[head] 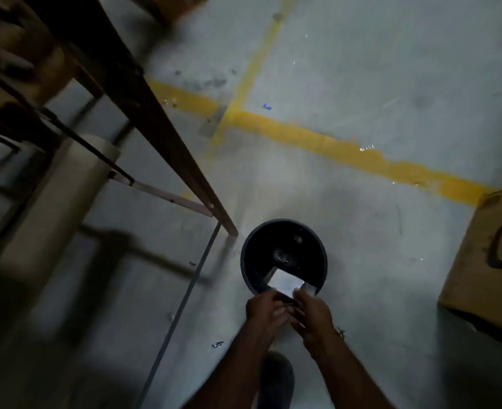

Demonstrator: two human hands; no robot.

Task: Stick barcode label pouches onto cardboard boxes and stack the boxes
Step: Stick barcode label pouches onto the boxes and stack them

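Both my hands meet low in the middle of the view, over the near rim of a round dark bin [283, 228] on the floor. My left hand [266, 309] and my right hand [310, 312] together hold a white label pouch [285, 281] with a shiny edge, its far end sticking out over the bin's opening. Fingers of both hands curl around its near end. A cardboard box [485, 255] with a black printed mark stands on the floor at the right edge, an arm's length from my hands.
A brown metal rack [143, 107] runs along the left, with a pale roll [58, 190] under it. Yellow floor lines [332, 143] cross the grey concrete ahead. Another brown box [182, 4] shows at the top. My shoe [276, 376] is below my hands.
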